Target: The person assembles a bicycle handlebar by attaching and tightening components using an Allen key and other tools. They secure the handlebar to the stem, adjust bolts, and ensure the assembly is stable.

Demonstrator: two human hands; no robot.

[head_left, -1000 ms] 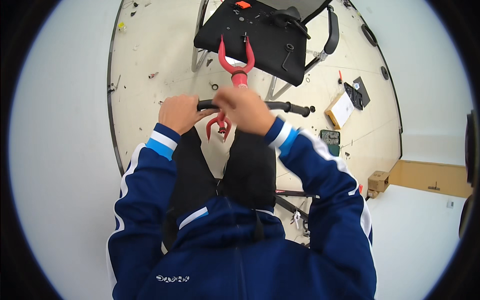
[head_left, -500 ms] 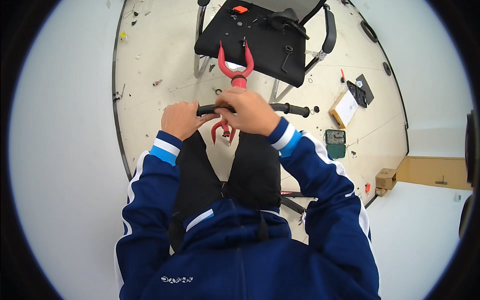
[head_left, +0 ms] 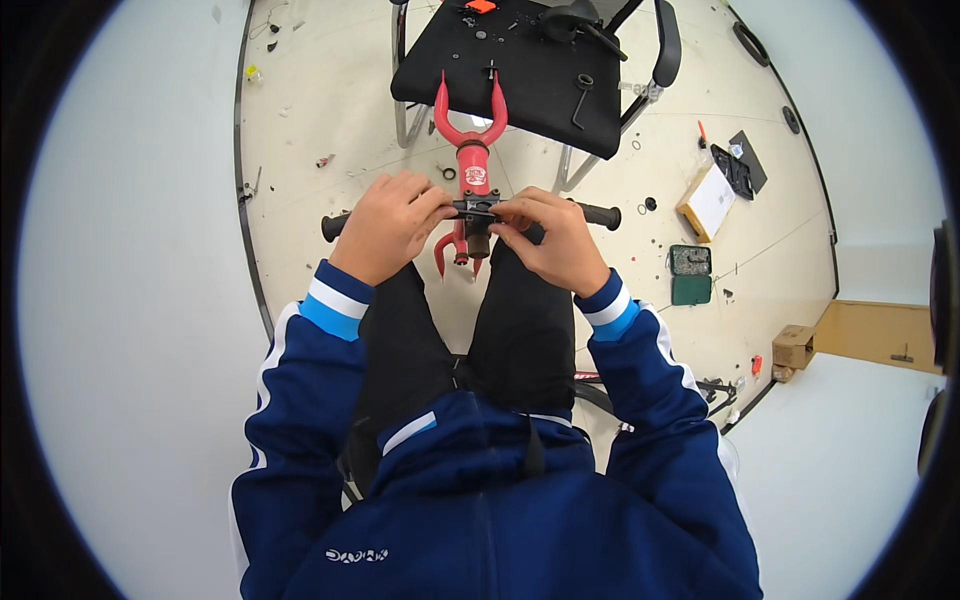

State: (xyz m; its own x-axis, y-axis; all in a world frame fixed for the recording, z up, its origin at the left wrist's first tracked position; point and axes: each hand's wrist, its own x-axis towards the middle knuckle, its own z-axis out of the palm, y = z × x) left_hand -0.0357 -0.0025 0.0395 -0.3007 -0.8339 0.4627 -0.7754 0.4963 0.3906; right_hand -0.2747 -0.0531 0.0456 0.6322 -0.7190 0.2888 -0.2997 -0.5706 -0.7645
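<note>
A pink bicycle frame (head_left: 472, 172) stands between my knees, its fork-shaped end (head_left: 470, 137) pointing at a black chair seat, tips at or over its front edge. Across the frame lies a black handlebar with a left grip (head_left: 335, 228) and a right grip (head_left: 601, 216), beside a dark stem clamp (head_left: 480, 205). My left hand (head_left: 390, 228) is closed, thumb and fingers pinching a thin dark piece that runs across the clamp. From the other side my right hand (head_left: 556, 238) pinches at the same thin piece. Its exact kind is too small to tell.
The chair seat (head_left: 455, 85) ahead holds a bicycle saddle (head_left: 570, 22), a hex key (head_left: 580, 105) and small parts. On the floor at right lie a white box (head_left: 706, 205), a black tool case (head_left: 733, 172) and an open green case (head_left: 691, 289). A cardboard box (head_left: 793, 345) stands farther right.
My right hand has moved off the middle of the handlebar to the right, uncovering the stem clamp. My left hand has come in beside the clamp, and the left grip now shows.
</note>
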